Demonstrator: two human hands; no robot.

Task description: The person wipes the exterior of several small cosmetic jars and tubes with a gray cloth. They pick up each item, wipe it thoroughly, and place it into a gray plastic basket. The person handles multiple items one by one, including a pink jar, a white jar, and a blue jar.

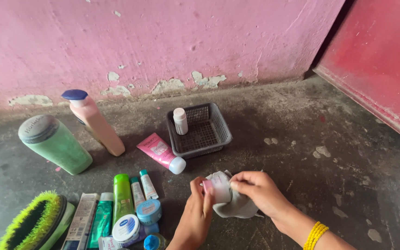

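Overhead, head view. Concrete floor (pixel 302 153) against a pink wall (pixel 163 41) with flaking paint; red door (pixel 380 60) at right.

Containers: 1 dark grey plastic basket (pixel 218 134) on the floor near the wall. It holds 1 small white bottle (pixel 180 121), upright in the left part; the rest of the mesh bottom shows bare.

Around, largest first: green cylinder container (pixel 56 146) with grey lid, tilted; peach lotion bottle (pixel 96 121) with blue cap, leaning; green-bristled brush (pixel 35 222) at bottom left; pink tube (pixel 161 153) with white cap, lying just beside the basket's left front corner. Below it, a cluster: green tube (pixel 122 194), 2 slim white tubes (pixel 142 187), round blue-and-white tin (pixel 126 228), small blue jar (pixel 149 210).

Between hands and basket the floor is open; only the pink tube lies close to that path.

Left hand (pixel 197 210): fingers closed around a small pink-and-white item (pixel 216 187). Right hand (pixel 255 187), yellow bangles (pixel 315 235) at the wrist: fingertips pinched on a grey cloth (pixel 237 208) wrapped against the item. Item sits between both hands, in front of the basket and apart from it.
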